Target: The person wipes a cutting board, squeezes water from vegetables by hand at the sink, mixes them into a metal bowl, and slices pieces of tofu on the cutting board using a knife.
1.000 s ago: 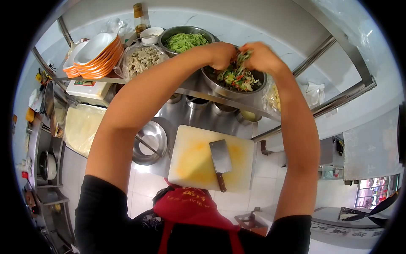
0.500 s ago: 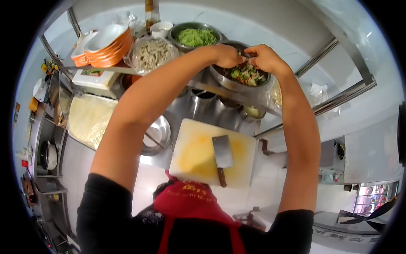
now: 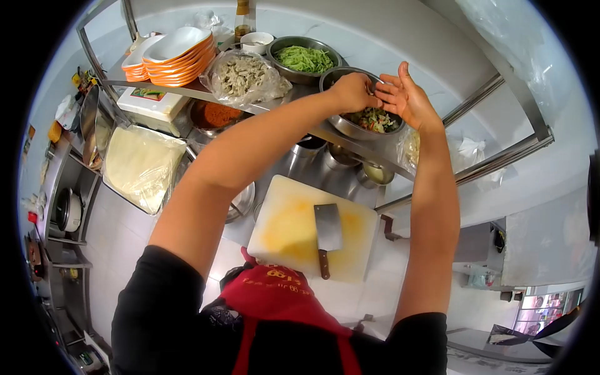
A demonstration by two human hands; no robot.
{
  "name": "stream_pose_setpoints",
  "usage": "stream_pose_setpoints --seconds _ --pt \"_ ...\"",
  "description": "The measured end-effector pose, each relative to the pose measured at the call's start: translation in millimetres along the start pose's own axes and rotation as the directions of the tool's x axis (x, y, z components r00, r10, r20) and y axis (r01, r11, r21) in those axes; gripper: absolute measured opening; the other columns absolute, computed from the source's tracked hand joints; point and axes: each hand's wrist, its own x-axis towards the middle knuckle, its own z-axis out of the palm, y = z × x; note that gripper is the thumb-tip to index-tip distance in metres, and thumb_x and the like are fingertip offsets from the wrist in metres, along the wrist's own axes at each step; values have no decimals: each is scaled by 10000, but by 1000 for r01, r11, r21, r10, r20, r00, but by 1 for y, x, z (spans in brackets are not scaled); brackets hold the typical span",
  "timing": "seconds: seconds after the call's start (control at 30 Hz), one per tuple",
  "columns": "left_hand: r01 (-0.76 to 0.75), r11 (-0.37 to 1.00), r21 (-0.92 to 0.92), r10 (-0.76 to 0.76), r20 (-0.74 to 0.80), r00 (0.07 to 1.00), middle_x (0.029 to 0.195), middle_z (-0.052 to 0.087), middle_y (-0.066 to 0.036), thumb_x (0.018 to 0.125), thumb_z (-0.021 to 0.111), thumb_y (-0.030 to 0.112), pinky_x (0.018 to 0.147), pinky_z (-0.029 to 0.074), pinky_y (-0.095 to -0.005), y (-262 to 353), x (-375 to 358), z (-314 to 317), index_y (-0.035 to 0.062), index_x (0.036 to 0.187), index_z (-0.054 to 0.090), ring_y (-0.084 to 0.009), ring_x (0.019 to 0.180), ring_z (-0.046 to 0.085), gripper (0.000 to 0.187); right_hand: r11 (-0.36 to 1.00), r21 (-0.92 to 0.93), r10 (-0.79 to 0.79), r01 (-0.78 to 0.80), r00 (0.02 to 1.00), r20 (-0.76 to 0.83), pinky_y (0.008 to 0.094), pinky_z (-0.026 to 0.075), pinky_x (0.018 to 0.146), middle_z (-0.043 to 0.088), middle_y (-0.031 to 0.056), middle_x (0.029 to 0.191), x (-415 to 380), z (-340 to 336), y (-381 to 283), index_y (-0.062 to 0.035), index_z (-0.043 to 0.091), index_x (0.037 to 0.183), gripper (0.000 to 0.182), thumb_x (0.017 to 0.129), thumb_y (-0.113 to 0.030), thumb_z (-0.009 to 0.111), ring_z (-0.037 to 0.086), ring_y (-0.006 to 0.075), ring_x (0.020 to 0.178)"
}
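Note:
Both hands are over a metal bowl [image 3: 345, 127] of chopped mixed vegetables [image 3: 377, 120] on the upper shelf. My left hand [image 3: 351, 94] has its fingers curled down above the bowl; whether something small is pinched in them is hidden. Close beside it, my right hand [image 3: 409, 103] is turned palm inward with its fingers and thumb spread, and it holds nothing. Below, a cleaver [image 3: 329, 228] with a wooden handle lies on a yellow-stained white cutting board [image 3: 282, 219].
On the shelf stand a bowl of shredded greens [image 3: 304, 59], a plastic bag of pale pieces [image 3: 244, 78] and stacked orange-rimmed dishes [image 3: 178, 59]. Beneath are a pan of red seasoning [image 3: 215, 115], several metal pots and a plastic-covered tray [image 3: 140, 165]. A metal shelf post [image 3: 494, 87] rises at right.
My right hand has opened and its fingers have spread, turning upward. My left hand stays over the bowl with curled fingers. The whole view has shifted slightly.

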Motion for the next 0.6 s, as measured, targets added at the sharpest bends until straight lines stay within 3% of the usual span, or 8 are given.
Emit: stream_pose_setpoints --seconds 0.13,0.2,0.23,0.27,0.37,0.43,0.5,0.6 --pt "-50 997 -64 44 -98 994 974 676 -156 744 779 249 804 502 -338 9 3 11 -17 1099 631 -252 900 653 468 996 90 -11 2 995 103 460 350 1071 272 338 1453 1 2 3 128 264 1407 984 885 -689 433 377 414 1320" --pt "29 978 205 -13 -80 997 980 677 -165 787 711 167 816 504 -345 9 5 14 16 1095 639 -268 925 648 351 995 -94 27 -25 1000 11 423 423 999 375 296 1409 -10 11 1 119 344 1374 918 891 -650 482 499 311 1212" --pt "38 978 203 -20 -91 996 980 677 -165 787 711 167 816 504 -345 7 3 11 16 1095 639 -268 925 648 351 981 -195 -29 15 997 -69 373 504 854 558 225 1246 -19 18 -3 116 475 1276 704 906 -468 611 599 217 1003" --pt "30 995 95 -27 -30 999 1014 664 -178 793 657 111 815 505 -353 7 3 11 20 1125 622 -284 942 641 346 980 -199 -28 15 998 -65 373 504 854 558 225 1246 -15 17 0 116 475 1276 704 906 -468 611 599 217 1003" --pt "101 979 -176 -68 179 981 1132 615 -180 782 500 -68 804 505 -362 38 -19 -2 18 1240 540 -305 1020 610 467 957 -283 -105 68 988 -117 324 533 709 669 152 1023 -3 7 15 89 583 1150 428 880 -224 691 633 175 843" --pt "122 946 -300 -54 227 972 1149 603 -156 769 486 -93 799 506 -352 33 -19 -5 10 1248 524 -288 1044 597 491 907 -377 -282 185 934 -219 285 533 647 697 111 902 3 14 22 42 650 1052 247 843 -81 696 641 140 737" --pt "161 808 -567 19 298 954 1187 569 -97 732 475 -138 809 501 -321 3 7 10 -16 1245 505 -237 1122 544 528 874 -431 -349 226 908 -231 280 531 636 701 107 887 15 12 31 22 666 1020 211 835 -76 692 642 131 721" --pt "254 738 -625 -29 346 938 1229 547 -98 725 483 -136 842 489 -317 6 3 0 -19 1243 506 -236 1149 524 532 819 -539 -427 198 838 -341 269 529 634 707 110 869 13 16 25 -5 689 963 160 815 -65 686 652 126 707"
